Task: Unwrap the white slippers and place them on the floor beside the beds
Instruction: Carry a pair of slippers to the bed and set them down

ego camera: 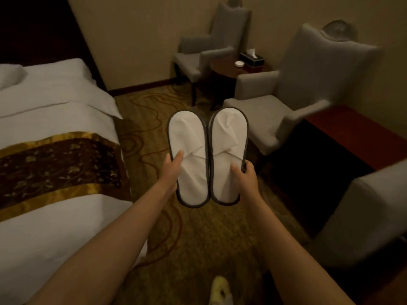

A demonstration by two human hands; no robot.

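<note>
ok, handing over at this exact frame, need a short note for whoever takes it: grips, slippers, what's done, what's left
Hands: the left grip holds the left slipper by its outer edge, thumb on top. The right grip holds the right slipper the same way.
Things: both slippers are edge to edge, tops up, in the air above the carpet. The bed is on the left.
Done: no wrapper shows on either slipper, so unwrapping looks finished.
Left: lower the pair onto the carpet beside the bed and let go.

Patterned carpet, grey armchairs, round side table.
</note>
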